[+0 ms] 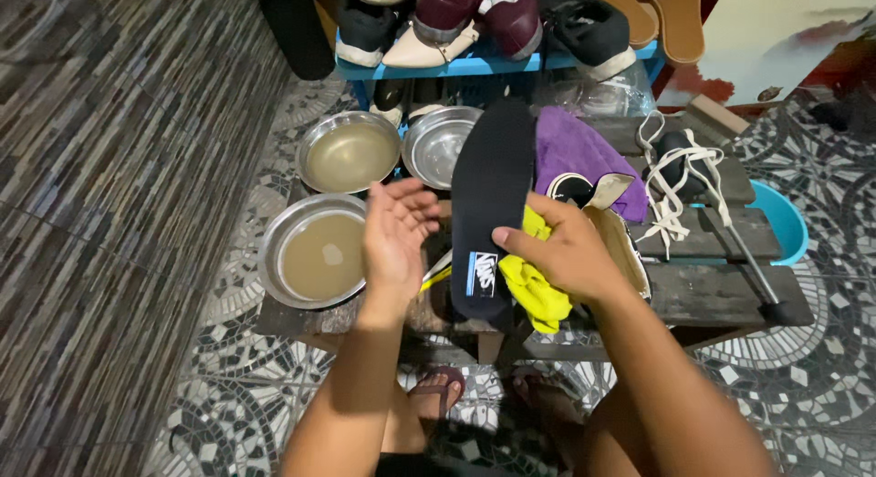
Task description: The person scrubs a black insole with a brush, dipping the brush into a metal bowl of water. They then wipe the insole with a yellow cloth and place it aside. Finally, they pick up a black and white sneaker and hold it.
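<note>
At frame centre, the right hand (570,253) pinches a yellow cloth (534,290) against a black insole (491,212), its grip closed. The left hand (394,235) hovers spread, empty. Three metal bowls (315,249) sit left on the surface (721,294).

Your black insole (491,203) stands nearly upright and tilted, its heel end down by the yellow cloth (537,281), its toe end rising up and away from it. A blue-and-white label marks the heel. The crumpled, bright yellow cloth lies just right of the insole's heel, touching it.
</note>
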